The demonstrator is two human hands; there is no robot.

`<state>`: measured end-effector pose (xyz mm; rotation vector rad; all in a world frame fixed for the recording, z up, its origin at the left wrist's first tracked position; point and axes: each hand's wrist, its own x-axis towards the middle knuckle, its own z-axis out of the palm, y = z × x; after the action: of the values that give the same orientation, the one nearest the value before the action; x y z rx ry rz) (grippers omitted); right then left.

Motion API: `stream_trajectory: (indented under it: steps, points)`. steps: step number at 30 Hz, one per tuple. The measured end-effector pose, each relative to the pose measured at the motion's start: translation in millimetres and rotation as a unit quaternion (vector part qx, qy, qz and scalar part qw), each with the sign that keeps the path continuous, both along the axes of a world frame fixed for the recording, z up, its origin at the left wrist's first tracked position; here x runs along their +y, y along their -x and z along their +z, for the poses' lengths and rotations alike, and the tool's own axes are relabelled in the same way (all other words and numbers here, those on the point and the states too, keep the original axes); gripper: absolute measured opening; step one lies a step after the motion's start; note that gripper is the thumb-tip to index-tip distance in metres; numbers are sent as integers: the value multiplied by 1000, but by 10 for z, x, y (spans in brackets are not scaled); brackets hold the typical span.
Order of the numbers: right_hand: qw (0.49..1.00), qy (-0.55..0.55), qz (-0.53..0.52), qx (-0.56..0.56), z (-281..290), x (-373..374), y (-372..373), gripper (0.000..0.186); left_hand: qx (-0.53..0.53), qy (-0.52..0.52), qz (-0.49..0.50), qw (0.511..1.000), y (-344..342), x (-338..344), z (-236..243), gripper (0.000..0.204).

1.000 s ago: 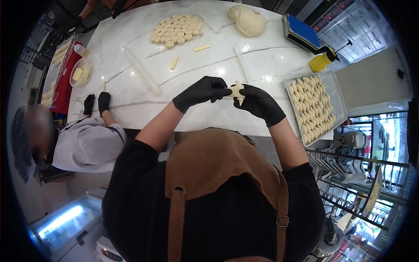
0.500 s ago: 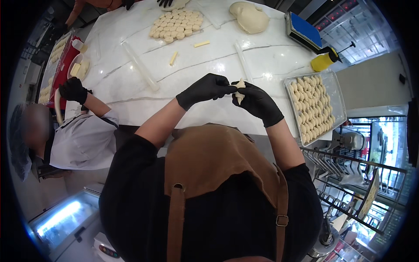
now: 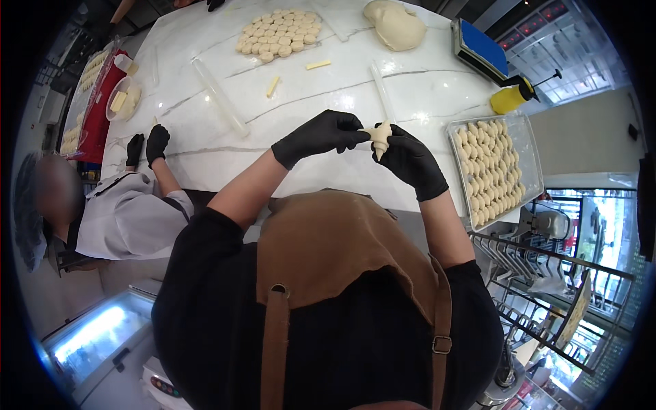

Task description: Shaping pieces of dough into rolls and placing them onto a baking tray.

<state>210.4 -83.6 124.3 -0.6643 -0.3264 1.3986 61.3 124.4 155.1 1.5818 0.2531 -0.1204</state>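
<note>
Over the near side of the marble table (image 3: 294, 102), both my hands in black gloves hold one small rolled piece of dough (image 3: 380, 139) with pointed ends. My right hand (image 3: 413, 162) is closed around its right side. My left hand (image 3: 320, 137) pinches a flap of the dough that sticks out to the left. Beyond my hands, two butter sticks (image 3: 272, 87) lie apart on the table. On my right, a tray (image 3: 536, 158) holds rows of shaped dough rolls (image 3: 486, 167).
Translucent rolling pins (image 3: 220, 97) lie on the table. Cut dough pieces (image 3: 280, 35), a large dough mass (image 3: 396, 26), a blue-topped scale (image 3: 481, 48) and a yellow spray bottle (image 3: 507, 100) stand farther off. A co-worker (image 3: 130, 215) works at my left beside a butter bowl (image 3: 124, 99).
The dough roll has turned in my fingers, and a flap now stretches out to my left hand. The co-worker's hands have come together over the table. A gloved hand at the far edge has withdrawn.
</note>
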Motion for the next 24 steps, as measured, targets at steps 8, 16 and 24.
stream_trajectory:
  steps: [8, 16, 24]
  points:
    - [999, 9, -27, -26, 67, 18, 103, 42, -7, 20, -5, 1000, -42, -62, -39, 13]
    - [997, -50, -17, 53, -28, -55, 55, 42, -59, 183, -36, 981, 16, 78, -216, 15]
    - [995, -89, -9, 48, -131, -57, 59, 45, -26, 101, -56, 993, -17, 50, -116, 15]
